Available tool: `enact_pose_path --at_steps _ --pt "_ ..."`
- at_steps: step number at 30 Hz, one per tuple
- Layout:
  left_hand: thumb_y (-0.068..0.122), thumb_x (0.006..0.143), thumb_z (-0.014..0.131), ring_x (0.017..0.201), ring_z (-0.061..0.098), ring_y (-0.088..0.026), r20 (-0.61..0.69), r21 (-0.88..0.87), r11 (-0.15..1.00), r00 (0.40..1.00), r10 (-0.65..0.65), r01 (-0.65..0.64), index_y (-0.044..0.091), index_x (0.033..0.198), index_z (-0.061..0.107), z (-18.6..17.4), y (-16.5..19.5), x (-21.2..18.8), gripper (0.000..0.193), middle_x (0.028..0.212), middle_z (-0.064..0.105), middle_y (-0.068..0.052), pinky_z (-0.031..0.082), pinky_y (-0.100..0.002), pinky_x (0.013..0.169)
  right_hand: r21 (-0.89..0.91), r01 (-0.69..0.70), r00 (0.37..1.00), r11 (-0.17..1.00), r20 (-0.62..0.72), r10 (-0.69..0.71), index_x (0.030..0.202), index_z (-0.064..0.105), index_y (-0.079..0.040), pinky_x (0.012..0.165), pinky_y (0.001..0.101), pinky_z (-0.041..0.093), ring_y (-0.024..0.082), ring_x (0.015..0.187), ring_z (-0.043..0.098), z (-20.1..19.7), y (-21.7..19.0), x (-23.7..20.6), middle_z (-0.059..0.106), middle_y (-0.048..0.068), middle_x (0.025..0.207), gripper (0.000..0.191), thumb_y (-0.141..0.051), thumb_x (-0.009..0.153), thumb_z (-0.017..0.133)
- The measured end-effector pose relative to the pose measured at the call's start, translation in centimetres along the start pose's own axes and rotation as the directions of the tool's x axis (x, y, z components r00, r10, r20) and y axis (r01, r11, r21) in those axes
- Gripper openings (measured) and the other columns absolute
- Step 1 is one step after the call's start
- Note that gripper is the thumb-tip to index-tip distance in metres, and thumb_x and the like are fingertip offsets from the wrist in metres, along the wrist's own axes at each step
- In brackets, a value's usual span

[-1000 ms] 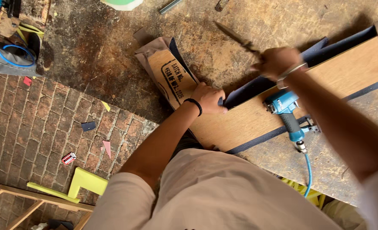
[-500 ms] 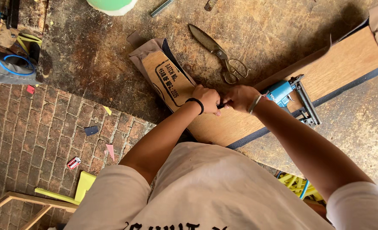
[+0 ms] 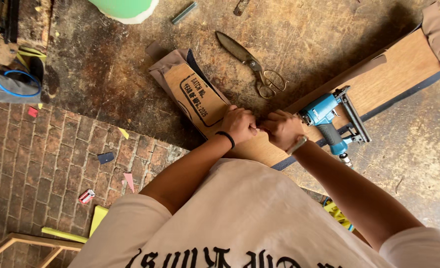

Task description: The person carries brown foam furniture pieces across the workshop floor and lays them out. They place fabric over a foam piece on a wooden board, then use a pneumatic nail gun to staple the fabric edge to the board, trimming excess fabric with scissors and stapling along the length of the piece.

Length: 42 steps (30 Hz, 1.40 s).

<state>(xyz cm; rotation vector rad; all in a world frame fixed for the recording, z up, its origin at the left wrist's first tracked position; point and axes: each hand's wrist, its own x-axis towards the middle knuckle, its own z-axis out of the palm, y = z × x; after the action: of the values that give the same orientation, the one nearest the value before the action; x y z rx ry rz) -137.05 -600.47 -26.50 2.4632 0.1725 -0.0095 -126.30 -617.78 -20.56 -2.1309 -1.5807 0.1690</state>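
Now that the right hand has left the blue staple gun lying on the plywood board, both hands, left hand included, meet with fingers clenched on the brown fabric edge at the board's near edge, scissors lying beyond.

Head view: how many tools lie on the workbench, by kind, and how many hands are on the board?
Blue staple guns: 1
Scissors: 1
Hands on the wooden board: 2, the left hand and the right hand, fingers curled at its edge
Total: 4
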Motion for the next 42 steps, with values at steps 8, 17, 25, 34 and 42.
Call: enact_pose_path --at_steps 8,17,25,34,42 --pt "0.038 0.083 0.073 0.084 0.068 -0.026 0.123 0.054 0.998 0.991 -0.05 0.043 0.015 0.072 0.078 -0.8 0.8 -0.1 0.025 0.081 0.07 -0.005 0.043 -0.045 0.093 -0.009 -0.15 0.985 0.989 -0.084 0.149 0.092 0.079 -0.016 0.075 0.0354 0.059 0.023 0.092 0.068 1.6 -2.2 -2.4 0.071 0.0 0.096 0.027 0.001 0.074 0.066" --pt "0.049 0.084 0.073 0.086 0.072 -0.029 0.538 0.236 0.946 0.78 -0.318 0.223 0.017 0.084 0.082 -2.1 3.1 3.9 0.033 0.084 0.077 -0.008 0.044 -0.048 0.093 -0.017 -0.367 0.919 0.93 -0.164 0.359 0.105 0.081 -0.015 0.08 0.038 0.059 0.02 0.089 0.068 -2.6 -1.2 -7.7 0.071 0.001 0.096 0.014 -0.013 0.091 0.079" --pt "0.052 0.084 0.074 0.085 0.072 -0.029 0.497 0.251 0.951 0.819 -0.286 0.18 0.018 0.084 0.082 -1.4 3.1 3.6 0.035 0.085 0.076 -0.008 0.048 -0.048 0.087 -0.207 -0.801 0.555 0.562 0.095 0.826 0.157 0.028 -0.002 0.074 0.0517 0.06 0.046 0.101 0.067 -7.8 3.6 -9.6 0.062 0.029 0.126 0.102 -0.032 0.079 0.087" --pt "0.05 0.088 0.071 0.076 0.069 -0.029 0.43 0.213 0.963 0.87 -0.243 0.164 0.017 0.078 0.08 -1.8 3.3 2.5 0.036 0.077 0.074 -0.01 0.04 -0.049 0.097 0.127 -0.95 0.304 0.285 0.58 0.756 0.097 0.07 -0.005 0.06 0.0339 0.057 0.02 0.062 0.067 -13.4 -5.2 -2.0 0.071 0.014 0.074 0.013 -0.012 0.086 0.072" --pt "0.05 0.096 0.064 0.074 0.067 -0.03 0.408 0.293 0.951 0.887 -0.215 0.095 0.01 0.077 0.076 -1.7 3.4 2.0 0.046 0.075 0.071 -0.011 0.04 -0.046 0.094 0.178 -0.976 0.217 0.128 0.695 0.685 0.087 0.066 0.002 0.047 0.0349 0.05 0.018 0.052 0.058 -10.7 -7.1 1.2 0.061 0.009 0.066 0.008 -0.004 0.083 0.069"
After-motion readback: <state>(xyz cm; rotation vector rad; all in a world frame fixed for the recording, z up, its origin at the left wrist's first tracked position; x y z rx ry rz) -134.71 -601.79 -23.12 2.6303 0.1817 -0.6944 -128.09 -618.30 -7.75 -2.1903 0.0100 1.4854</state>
